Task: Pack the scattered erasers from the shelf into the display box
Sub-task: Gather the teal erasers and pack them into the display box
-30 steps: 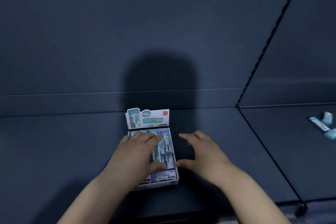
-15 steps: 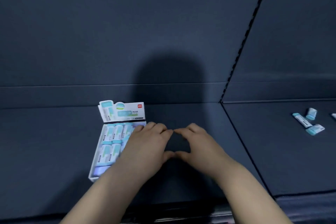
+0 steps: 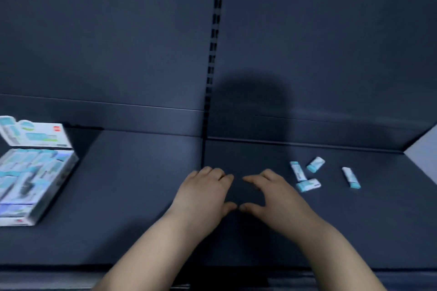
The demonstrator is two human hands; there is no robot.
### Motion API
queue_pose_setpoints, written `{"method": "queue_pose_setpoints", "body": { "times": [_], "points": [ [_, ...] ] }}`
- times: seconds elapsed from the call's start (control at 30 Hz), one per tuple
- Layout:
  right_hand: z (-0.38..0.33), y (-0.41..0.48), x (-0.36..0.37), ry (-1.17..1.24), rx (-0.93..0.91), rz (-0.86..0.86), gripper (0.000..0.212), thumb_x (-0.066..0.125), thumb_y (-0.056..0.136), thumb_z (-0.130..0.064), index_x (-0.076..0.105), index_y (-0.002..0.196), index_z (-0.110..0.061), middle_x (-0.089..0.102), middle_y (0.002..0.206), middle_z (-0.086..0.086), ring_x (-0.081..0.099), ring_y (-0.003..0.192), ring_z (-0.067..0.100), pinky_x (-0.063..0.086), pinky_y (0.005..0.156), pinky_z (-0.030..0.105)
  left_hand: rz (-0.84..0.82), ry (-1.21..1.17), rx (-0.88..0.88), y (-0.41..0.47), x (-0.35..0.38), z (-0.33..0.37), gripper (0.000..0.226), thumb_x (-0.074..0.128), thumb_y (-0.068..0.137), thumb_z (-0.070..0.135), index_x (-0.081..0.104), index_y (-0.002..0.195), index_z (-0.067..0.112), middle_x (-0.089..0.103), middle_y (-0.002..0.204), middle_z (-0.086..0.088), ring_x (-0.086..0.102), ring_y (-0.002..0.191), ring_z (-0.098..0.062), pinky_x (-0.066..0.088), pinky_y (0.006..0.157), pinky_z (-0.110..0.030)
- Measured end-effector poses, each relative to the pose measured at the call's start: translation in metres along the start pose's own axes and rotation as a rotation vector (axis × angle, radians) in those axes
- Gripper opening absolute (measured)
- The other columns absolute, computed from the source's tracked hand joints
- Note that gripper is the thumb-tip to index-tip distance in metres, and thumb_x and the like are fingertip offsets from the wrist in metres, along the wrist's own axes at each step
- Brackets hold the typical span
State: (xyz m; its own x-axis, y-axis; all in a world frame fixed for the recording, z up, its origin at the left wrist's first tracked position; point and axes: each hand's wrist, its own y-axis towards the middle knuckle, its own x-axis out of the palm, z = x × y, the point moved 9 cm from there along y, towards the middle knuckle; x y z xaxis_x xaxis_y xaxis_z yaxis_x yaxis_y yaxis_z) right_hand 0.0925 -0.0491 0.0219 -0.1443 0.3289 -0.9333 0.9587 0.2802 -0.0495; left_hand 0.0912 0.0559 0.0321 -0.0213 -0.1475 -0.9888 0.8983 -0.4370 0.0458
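Observation:
The white display box (image 3: 68,168) stands on the dark shelf at the far left, its printed lid flap upright and several teal-and-white erasers packed inside. Several loose erasers lie on the right shelf section: one upright (image 3: 298,171), one tilted (image 3: 316,164), one lying across (image 3: 308,185) and one apart to the right (image 3: 351,177). My left hand (image 3: 203,192) and my right hand (image 3: 274,194) hover side by side over the shelf's middle, palms down, fingers loosely bent, holding nothing. My right hand is just left of the loose erasers.
The dark shelf (image 3: 142,196) has a tall back panel and a slotted upright (image 3: 212,54) dividing the two sections. At the far right an angled side panel (image 3: 421,144) closes the shelf off. The shelf's front edge runs along the bottom.
My view and both hands have shifted right, away from the box. The left hand has left the box. The loose erasers now lie close to my right hand.

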Motion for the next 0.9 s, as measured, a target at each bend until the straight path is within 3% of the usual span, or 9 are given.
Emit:
{"method": "queue_pose_setpoints", "body": {
  "times": [0.33,0.7,0.9],
  "points": [
    [0.081,-0.032,-0.005,0.034,0.109,0.001,0.062,0.066,0.079,-0.047,0.044,0.135,-0.030,0.044,0.119,-0.009,0.044,0.116,0.008,0.035,0.097,0.018,-0.095,-0.002,-0.036,0.023,0.028,0.048,0.064,0.043,0.094,0.048,0.020,0.148,0.024,0.031,0.147,0.004,0.027,0.135,-0.017,0.019,0.110,-0.029],
    [0.129,-0.035,-0.016,0.062,0.238,0.020,0.063,0.063,0.081,-0.047,0.039,0.137,-0.031,0.040,0.134,-0.011,0.042,0.123,0.009,0.036,0.103,0.022,-0.151,0.001,0.045,0.056,0.044,0.077,0.062,0.046,0.093,0.047,0.023,0.146,0.024,0.034,0.144,0.005,0.030,0.132,-0.015,0.022,0.110,-0.028],
    [0.168,-0.034,-0.026,0.055,0.207,0.032,0.060,0.064,0.080,-0.046,0.043,0.135,-0.031,0.043,0.119,-0.010,0.045,0.114,0.009,0.040,0.096,0.022,-0.161,0.016,-0.002,0.078,0.055,0.102,0.064,0.045,0.093,0.047,0.022,0.147,0.023,0.032,0.146,0.004,0.028,0.134,-0.016,0.021,0.110,-0.028]
  ]
}}
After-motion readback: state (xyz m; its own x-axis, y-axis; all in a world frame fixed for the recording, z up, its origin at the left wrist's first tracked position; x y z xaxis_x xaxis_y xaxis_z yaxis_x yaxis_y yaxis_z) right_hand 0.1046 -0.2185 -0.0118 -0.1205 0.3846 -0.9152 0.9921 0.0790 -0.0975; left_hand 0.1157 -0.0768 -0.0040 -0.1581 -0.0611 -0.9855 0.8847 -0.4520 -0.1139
